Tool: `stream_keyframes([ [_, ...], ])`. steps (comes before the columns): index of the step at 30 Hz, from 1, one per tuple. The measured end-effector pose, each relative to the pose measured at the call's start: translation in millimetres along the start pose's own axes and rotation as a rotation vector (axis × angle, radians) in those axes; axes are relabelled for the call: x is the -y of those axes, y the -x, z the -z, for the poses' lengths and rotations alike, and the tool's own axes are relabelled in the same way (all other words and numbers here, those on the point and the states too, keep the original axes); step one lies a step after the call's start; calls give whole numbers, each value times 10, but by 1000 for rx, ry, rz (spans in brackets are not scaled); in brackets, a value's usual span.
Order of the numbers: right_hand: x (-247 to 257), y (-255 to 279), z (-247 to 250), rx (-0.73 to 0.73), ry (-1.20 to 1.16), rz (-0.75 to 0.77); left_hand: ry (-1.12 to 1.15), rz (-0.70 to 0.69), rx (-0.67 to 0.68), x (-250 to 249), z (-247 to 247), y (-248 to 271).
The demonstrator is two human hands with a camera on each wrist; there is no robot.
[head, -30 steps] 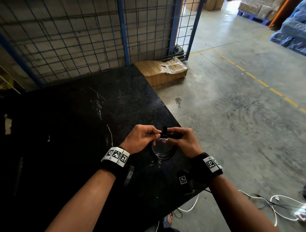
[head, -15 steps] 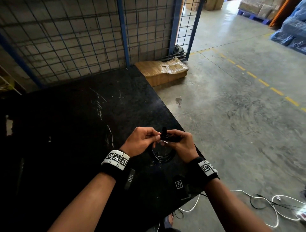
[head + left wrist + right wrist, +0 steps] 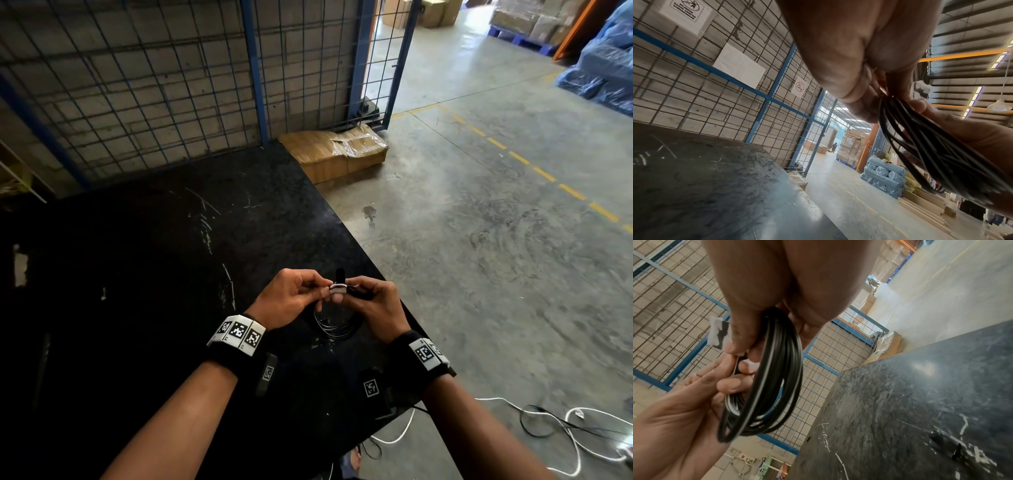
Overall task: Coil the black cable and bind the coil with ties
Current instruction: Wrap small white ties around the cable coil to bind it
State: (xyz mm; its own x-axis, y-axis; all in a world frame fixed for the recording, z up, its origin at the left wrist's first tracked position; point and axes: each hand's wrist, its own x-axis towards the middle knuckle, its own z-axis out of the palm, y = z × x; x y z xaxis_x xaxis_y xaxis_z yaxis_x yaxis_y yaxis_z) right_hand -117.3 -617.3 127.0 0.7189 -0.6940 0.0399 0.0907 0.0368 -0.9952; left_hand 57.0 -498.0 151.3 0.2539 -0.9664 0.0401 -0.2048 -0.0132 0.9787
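Both hands, left hand and right hand, pinch the coiled black cable hanging between them.

The black cable is wound into a tight coil of several glossy loops, hanging below its pinched top, above the worktop. A white tie sits at that top.

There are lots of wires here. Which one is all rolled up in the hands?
The black cable, coiled between the left hand and right hand. The white cables lie loose on the floor.
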Motion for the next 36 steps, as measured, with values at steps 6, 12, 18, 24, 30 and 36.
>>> stream_keyframes([
  [6, -60, 12, -36, 12, -75, 43, 40, -30, 0, -17, -16, 31],
  [12, -124, 15, -108, -54, -34, 117, -4, -3, -60, 32, -35, 35],
  [18, -102, 1, -195, -70, 87, 199, -59, 35, -66, 4, 11, 41],
  [24, -83, -54, -206, -61, 158, 180, -83, 56, -38, -13, 25, 95],
  [30, -93, -88, -210, -18, 295, 162, -151, 89, 25, 34, 125, 135],
  [36, -59, -185, -205, 49, 284, 126, -170, 108, 56, 46, 128, 191],
])
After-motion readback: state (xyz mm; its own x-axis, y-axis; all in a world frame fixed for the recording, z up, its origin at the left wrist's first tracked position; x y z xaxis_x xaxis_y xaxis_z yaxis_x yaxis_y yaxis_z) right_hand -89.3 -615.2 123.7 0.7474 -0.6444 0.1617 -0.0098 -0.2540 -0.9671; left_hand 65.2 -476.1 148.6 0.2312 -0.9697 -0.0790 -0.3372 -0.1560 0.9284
